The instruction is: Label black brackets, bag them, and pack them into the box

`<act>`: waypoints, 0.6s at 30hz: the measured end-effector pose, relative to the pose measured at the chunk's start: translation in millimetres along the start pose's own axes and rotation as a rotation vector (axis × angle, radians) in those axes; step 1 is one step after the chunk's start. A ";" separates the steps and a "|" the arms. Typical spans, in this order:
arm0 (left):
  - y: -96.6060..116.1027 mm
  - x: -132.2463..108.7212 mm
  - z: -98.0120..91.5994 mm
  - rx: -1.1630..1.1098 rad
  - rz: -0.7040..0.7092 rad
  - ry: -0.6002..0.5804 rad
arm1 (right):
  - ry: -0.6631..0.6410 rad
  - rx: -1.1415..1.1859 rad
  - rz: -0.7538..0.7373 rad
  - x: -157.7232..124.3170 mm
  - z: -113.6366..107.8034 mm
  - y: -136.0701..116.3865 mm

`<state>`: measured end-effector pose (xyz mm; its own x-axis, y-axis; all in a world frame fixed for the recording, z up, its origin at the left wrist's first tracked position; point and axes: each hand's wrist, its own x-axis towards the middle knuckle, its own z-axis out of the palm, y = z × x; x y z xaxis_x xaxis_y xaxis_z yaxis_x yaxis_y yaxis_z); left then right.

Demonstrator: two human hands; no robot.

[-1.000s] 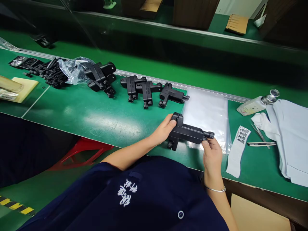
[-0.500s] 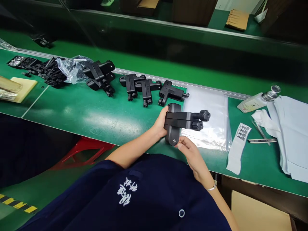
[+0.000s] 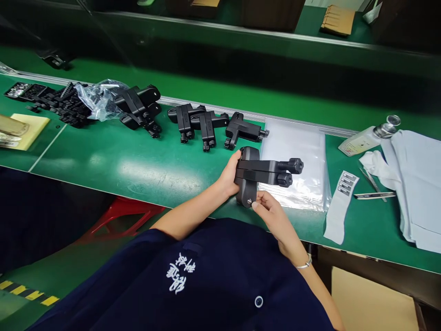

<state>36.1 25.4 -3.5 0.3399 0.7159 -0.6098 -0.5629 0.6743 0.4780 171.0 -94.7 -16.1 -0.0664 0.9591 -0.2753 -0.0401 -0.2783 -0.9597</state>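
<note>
1. Head view, surface and room: you sit at a long green bench (image 3: 138,170) with a metal rail (image 3: 213,106) along its far edge. A darker green belt runs beyond it. A red stool (image 3: 120,216) stands under the bench on your left, and a cardboard box (image 3: 372,303) sits below on your right.
2. Your left hand (image 3: 229,177) is closed around the rounded left end of a black bracket (image 3: 265,170).
3. Your right hand (image 3: 272,216) pinches the bracket's lower rounded end between thumb and fingertips, so both hands grasp the same part.
4. You hold the bracket over the near half of the bench. Its two knobbed arms point right, over the left edge of a stack of clear bags (image 3: 299,147).
5. Just behind the bracket lies a row of loose brackets (image 3: 206,126), close to your left hand but apart from it.
6. Farther left are a heap of brackets (image 3: 138,108), a crumpled plastic bag (image 3: 94,96), small black parts (image 3: 65,103) and a yellow pad (image 3: 29,131).
7. To your right, past the bags, lie a label strip (image 3: 339,207), tweezers (image 3: 374,195), a bottle (image 3: 365,141) and white cloths (image 3: 416,184).
8. Edges and room: the bench's near edge runs just under your wrists. The broad bare stretch of green lies to the left of your left forearm. The right side is crowded up to the cloths.
</note>
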 end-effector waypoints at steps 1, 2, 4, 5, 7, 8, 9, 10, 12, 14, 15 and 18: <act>-1.2 -0.1 -0.6 0.016 0.017 0.003 | 0.058 0.005 -0.054 -2.9 -5.6 -2.4; -2.9 -0.5 -1.1 0.041 0.040 0.006 | 0.124 0.039 -0.119 -6.0 -11.8 -5.5; -7.2 -3.5 -1.1 0.131 0.112 -0.010 | 0.232 0.148 -0.232 -11.0 -23.6 -11.5; -9.1 -6.3 -0.3 0.196 0.158 -0.047 | 0.282 0.195 -0.264 -12.0 -28.6 -13.4; -11.1 -14.5 2.9 0.342 0.245 -0.188 | 0.391 0.259 -0.266 -9.4 -35.6 -12.7; -10.6 -19.4 5.1 0.409 0.272 -0.286 | 0.444 0.293 -0.245 -5.9 -37.8 -9.8; -9.2 -24.3 7.4 0.466 0.281 -0.394 | 0.485 0.337 -0.220 -1.5 -39.2 -5.6; -7.2 -29.0 9.7 0.516 0.272 -0.502 | 0.508 0.385 -0.193 3.3 -40.1 -0.4; -2.6 -36.3 13.6 0.630 0.230 -0.668 | 0.488 0.445 -0.133 10.5 -40.3 10.5; 0.4 -40.5 16.1 0.773 0.233 -0.732 | 0.456 0.439 -0.088 10.1 -38.6 19.0; 0.9 -41.5 17.1 0.843 0.258 -0.729 | 0.438 0.412 -0.079 6.4 -37.3 21.9; -0.7 -42.0 19.8 0.979 0.356 -0.700 | 0.402 0.262 -0.114 -12.2 -33.7 25.1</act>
<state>37.1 -1.5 34.3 0.7797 0.6256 -0.0282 -0.0127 0.0609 0.9981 204.3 -111.6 -38.8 0.3410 0.9142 -0.2189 -0.2775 -0.1246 -0.9526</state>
